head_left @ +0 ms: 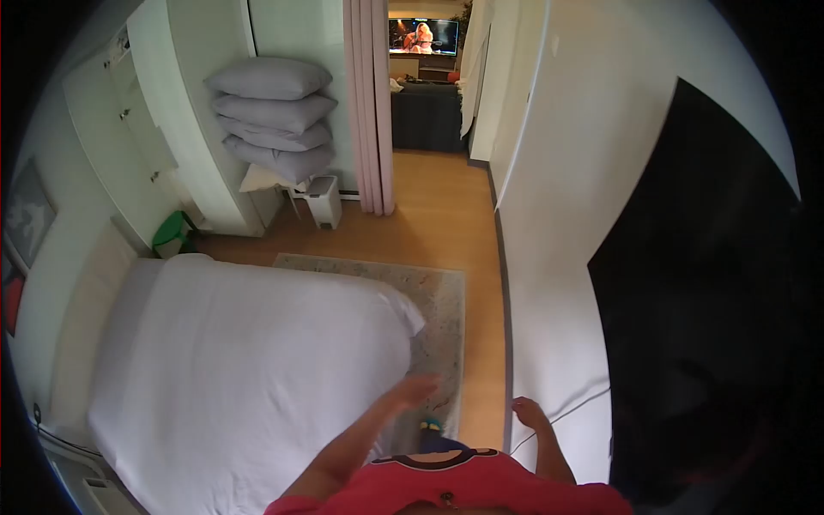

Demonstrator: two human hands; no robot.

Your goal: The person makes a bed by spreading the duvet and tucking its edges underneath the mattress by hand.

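Note:
My left hand [414, 391] is held out over the near right corner of the bed [257, 343], above the patterned rug [442, 318]. It is blurred, with its fingers stretched forward, and nothing shows in it. My right hand [528, 411] hangs low beside the white wall [549, 326], near a thin cable [584, 402]. Its fingers look curled, and what they hold, if anything, is too small to tell. A smooth white cover lies over the bed.
Four stacked grey pillows [273, 116] rest on a small table [262, 178] beside a white bin [324, 202]. A green stool [174, 232] stands by the bed. Beyond the pink curtain [369, 112] are a dark sofa [427, 116] and a television [423, 37]. A black screen [695, 283] is at right.

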